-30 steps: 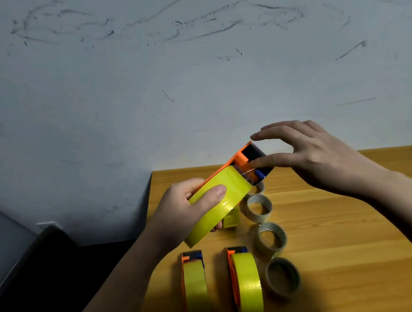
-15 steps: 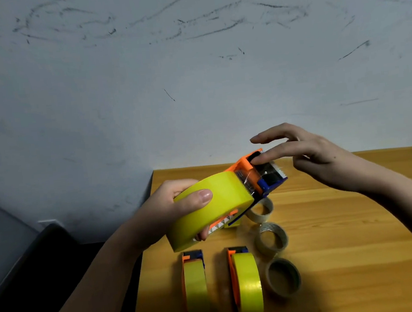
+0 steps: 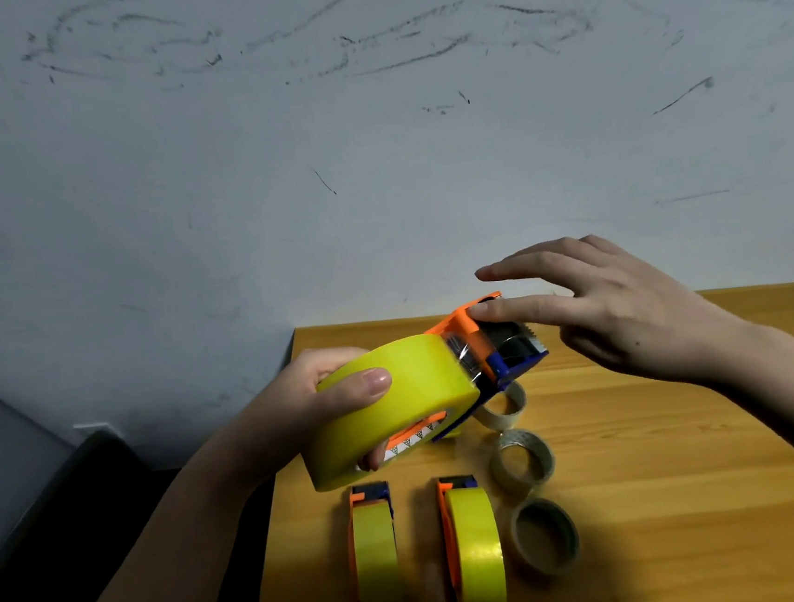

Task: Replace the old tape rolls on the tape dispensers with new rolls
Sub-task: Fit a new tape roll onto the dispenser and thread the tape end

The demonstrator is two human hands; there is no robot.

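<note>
My left hand [image 3: 308, 406] grips an orange and blue tape dispenser [image 3: 492, 354] loaded with a full yellow tape roll [image 3: 409, 396], held tilted above the wooden table [image 3: 666, 444]. My right hand [image 3: 629, 312] hovers at the dispenser's cutter end with fingers extended, and its index fingertip touches the orange top by the clear tape strip. Two more dispensers with yellow rolls [image 3: 375, 550] [image 3: 474, 541] lie at the table's near edge. Three nearly used-up clear tape rolls [image 3: 504, 404] [image 3: 522, 458] [image 3: 546, 536] stand in a line to their right.
A scuffed pale wall rises right behind the table. Left of the table the floor drops away, dark, with a black object [image 3: 65, 502] low at the left. The table's right half shows bare wood.
My left hand has turned the dispenser flatter and lowered it slightly, showing the roll's broad face. My right hand shifted from the cutter end to touching the orange top with its index finger.
</note>
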